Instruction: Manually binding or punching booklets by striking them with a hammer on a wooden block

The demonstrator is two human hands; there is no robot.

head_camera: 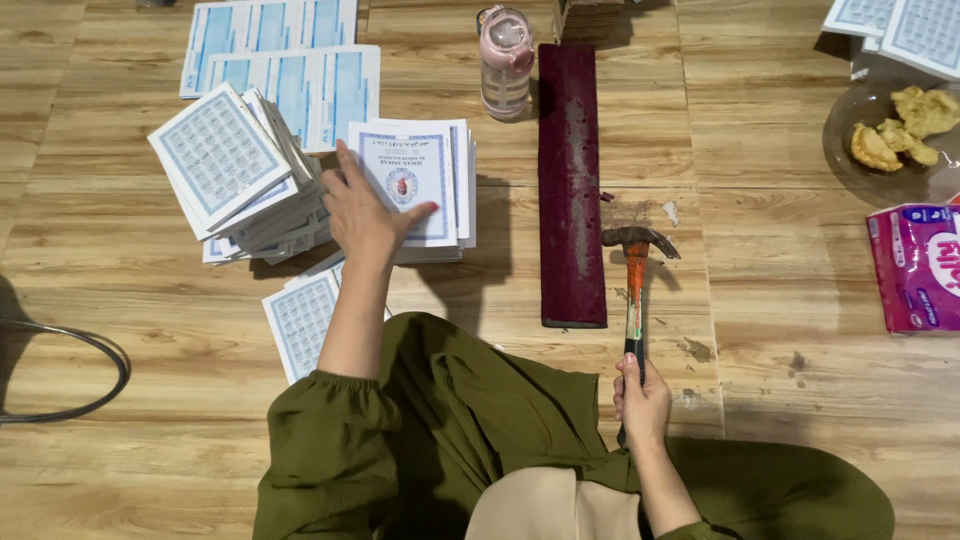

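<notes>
Wood-grain planks make up the floor where a person in olive-green clothing sits. The left hand lies flat with fingers spread on a neat stack of white booklets with blue-bordered covers, pressing on the top one without gripping it. Just to the left of that stack leans a fanned, slumping pile of booklets, and more printed sheets lie flat beyond it. The right hand is closed around the lower handle of a claw hammer, whose orange shaft points away from the person and whose dark head rests on the floor just beside a long dark-red block. The two hands are well apart, the block lying between them. A pink water bottle stands near the far end of the block. At the right edge sit a glass plate with fried snacks and a pink packet.
</notes>
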